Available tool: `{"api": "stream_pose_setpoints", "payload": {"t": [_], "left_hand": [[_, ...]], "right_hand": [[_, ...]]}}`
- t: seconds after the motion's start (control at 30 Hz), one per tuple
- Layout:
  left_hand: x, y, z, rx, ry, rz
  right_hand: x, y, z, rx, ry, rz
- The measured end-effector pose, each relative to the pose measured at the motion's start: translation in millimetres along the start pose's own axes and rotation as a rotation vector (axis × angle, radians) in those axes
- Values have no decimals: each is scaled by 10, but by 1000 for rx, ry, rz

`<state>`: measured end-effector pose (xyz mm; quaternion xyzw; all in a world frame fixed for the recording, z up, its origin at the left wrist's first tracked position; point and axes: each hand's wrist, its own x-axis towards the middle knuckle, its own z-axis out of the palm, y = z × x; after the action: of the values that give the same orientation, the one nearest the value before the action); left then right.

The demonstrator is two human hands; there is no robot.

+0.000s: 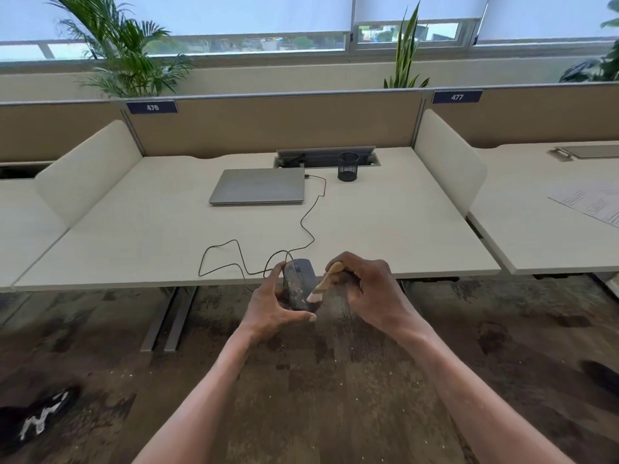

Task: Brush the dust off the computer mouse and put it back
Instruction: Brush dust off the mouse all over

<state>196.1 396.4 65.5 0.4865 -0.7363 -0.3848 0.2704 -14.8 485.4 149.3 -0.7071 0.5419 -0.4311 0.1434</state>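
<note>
In the head view, a dark grey computer mouse (299, 283) is clasped in the left hand (275, 304), with the fingers curled over its far left side and the thumb pressed under its near end, so that it is held in the air just in front of the desk's (385, 229) near edge, above the carpeted floor (301, 396). A small wooden-handled brush (326, 279) is gripped in the closed right hand (371, 289), and its pale bristles are laid against the mouse's right side near the rear. A pale dusty film is seen on the mouse's top. The mouse's black cable (311, 209) is looped across the desk and runs to a closed silver laptop (259, 185). A black mesh pen cup (348, 166) is set just right of the laptop, near the open cable tray.
</note>
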Motion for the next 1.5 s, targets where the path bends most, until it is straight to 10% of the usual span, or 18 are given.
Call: {"api": "stream_pose_setpoints", "payload": {"t": [1.5], "left_hand": [[35, -119, 29, 3, -129, -11]], "right_hand": [[712, 154, 34, -119, 125, 204]]}}
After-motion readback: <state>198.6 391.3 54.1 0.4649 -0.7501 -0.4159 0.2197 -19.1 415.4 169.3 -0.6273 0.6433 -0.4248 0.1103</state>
